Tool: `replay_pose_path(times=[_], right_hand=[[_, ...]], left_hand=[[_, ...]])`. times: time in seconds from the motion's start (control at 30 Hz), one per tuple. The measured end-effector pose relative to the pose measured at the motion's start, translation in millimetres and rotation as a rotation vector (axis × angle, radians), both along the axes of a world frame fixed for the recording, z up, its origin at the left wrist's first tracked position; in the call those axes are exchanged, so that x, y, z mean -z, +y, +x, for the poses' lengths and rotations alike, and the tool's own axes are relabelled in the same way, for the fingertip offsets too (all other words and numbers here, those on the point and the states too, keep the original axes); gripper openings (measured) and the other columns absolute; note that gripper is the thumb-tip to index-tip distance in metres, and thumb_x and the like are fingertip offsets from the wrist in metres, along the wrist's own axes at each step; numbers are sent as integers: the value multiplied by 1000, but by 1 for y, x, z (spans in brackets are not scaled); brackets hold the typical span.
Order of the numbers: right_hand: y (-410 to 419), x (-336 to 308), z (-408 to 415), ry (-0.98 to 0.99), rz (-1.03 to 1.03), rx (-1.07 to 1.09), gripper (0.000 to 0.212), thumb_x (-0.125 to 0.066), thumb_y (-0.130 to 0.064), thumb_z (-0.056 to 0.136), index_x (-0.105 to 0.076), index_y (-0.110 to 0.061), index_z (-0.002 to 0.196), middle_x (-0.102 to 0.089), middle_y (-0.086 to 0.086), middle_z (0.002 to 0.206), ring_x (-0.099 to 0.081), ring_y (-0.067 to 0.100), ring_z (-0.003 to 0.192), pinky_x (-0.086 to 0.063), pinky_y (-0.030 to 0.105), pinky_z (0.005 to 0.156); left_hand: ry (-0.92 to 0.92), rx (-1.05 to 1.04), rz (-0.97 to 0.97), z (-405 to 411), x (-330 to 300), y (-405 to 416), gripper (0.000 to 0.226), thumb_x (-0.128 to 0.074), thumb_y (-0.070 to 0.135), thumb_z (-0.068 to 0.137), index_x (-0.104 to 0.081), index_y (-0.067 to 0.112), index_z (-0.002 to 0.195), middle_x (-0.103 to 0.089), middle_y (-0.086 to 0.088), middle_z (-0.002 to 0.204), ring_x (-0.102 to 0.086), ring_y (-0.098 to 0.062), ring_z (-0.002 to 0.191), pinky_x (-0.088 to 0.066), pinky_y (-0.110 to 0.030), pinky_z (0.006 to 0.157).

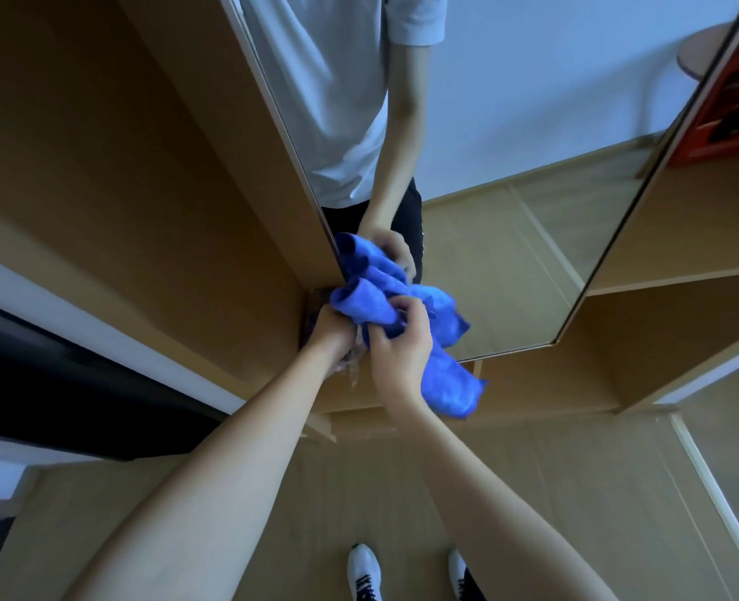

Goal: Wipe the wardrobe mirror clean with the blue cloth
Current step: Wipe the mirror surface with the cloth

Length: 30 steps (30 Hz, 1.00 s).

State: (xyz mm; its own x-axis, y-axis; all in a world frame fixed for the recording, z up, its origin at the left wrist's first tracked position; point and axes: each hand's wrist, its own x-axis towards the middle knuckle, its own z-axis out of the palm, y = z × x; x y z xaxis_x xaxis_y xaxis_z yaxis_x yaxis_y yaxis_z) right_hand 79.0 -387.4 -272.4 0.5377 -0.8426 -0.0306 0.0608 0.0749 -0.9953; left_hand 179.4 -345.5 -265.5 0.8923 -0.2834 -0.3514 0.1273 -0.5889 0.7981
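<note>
**Both hands bunch the cloth at the mirror's lower left corner**

Here we are, looking down along two bare forearms at the mirror (510,188) on the wardrobe (120,167). The blue cloth (402,310) is crumpled into a wad right at the glass, low down by its left edge, one tail drooping below the mirror's bottom rim in front of the wooden panel beneath.

The right hand (395,344) has its fingers (402,305) curled into the folds, gripping the wad from the near side. The left hand (330,336) sits just beside it, tucked under the cloth's left end; it is closed up against the fabric, though how its fingers lie is hidden by the cloth and the wrist.

The glass throws back a white shirt, a bare arm and a hand meeting the cloth, plus a pale wall and wood floor. At the far right stands a red box (723,101); its print is too blurred to read. Two white shoes (363,574) with dark markings show at the bottom, no lettering legible.
</note>
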Motion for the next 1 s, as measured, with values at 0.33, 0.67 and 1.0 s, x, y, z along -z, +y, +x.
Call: replay_pose_path(times=[0.33,0.67,1.0], right_hand=[[-58,76,-20,373,357,170,14,-58,-15,85,-49,-17,96,-63,-1,86,-64,25,83,-48,30,68],[8,62,5,291,214,-107,22,-53,1,76,-57,-18,87,-65,-4,76,-56,3,67,-41,9,57],[-29,123,5,604,449,3,15,-57,-16,77,-58,-17,92,-67,5,92,-64,31,90,-52,40,83]], left_hand=[[98,0,-10,7,3,3,34,-41,0,92,-68,20,93,-71,-11,95,-66,-28,91,-55,-47,89],[133,-100,-40,18,43,9,26,-55,38,77,-74,32,93,-76,1,89,-73,-22,88,-60,-44,82],[96,-9,-23,16,73,8,38,-40,18,77,-68,22,102,-71,-7,104,-66,-30,101,-52,-44,84]])
